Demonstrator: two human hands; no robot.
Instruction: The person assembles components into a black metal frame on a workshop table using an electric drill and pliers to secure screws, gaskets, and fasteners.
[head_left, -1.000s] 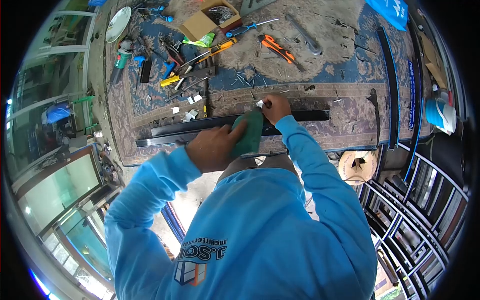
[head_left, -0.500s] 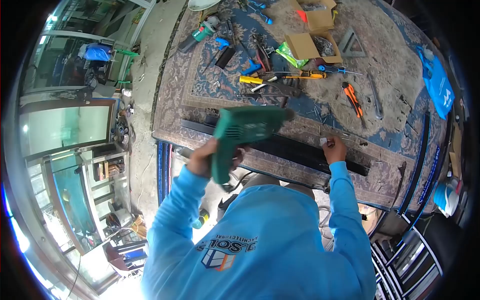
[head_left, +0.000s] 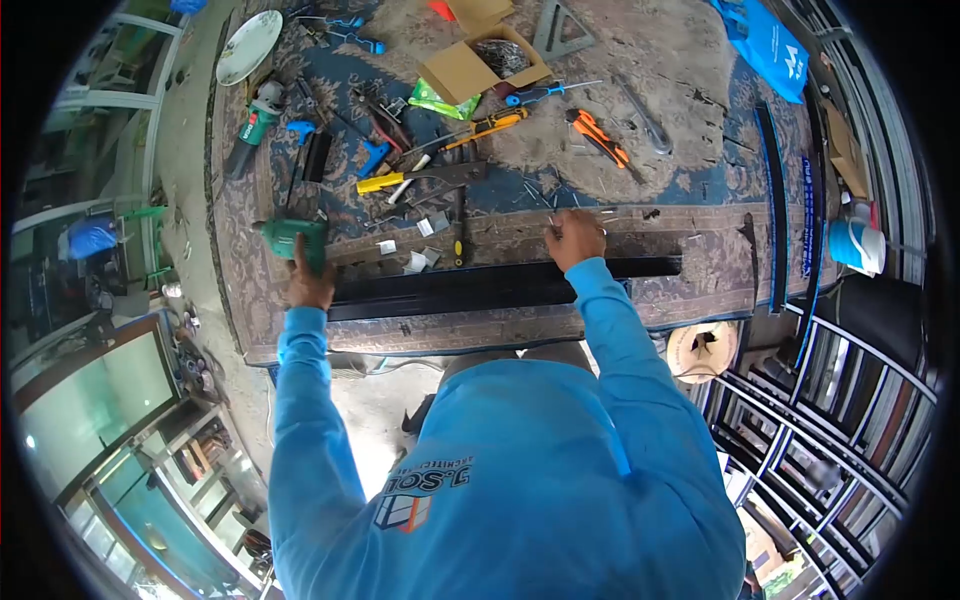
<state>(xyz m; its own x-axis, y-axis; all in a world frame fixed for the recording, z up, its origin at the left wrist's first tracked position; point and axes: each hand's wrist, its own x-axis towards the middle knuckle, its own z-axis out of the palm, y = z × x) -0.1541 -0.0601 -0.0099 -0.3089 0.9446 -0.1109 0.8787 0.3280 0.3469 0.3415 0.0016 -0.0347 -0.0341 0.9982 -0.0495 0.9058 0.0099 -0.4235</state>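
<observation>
My left hand (head_left: 309,286) is closed on the handle of a green power drill (head_left: 290,238), low over the left side of the patterned carpet. In front of me lies a long black metal profile (head_left: 450,292). Above its right half, my right hand (head_left: 577,238) has its fingers pinched together; what they hold, if anything, is hidden. Loose screws (head_left: 537,192) are scattered just beyond that hand. Between my hands lie several small pale angle pieces (head_left: 416,263) and a slim screwdriver (head_left: 459,235) with a black and yellow handle.
Farther off on the carpet are an angle grinder (head_left: 258,125), a yellow-handled saw (head_left: 378,184), an orange cutter (head_left: 600,140), an open cardboard box (head_left: 480,70) and a triangular square (head_left: 560,35). A blue bag (head_left: 765,45) and long dark profiles (head_left: 772,200) lie at right.
The drill has gone from in front of my body to the left side of the carpet. My right hand no longer shows the small pale piece. The view has shifted, uncovering the angle pieces.
</observation>
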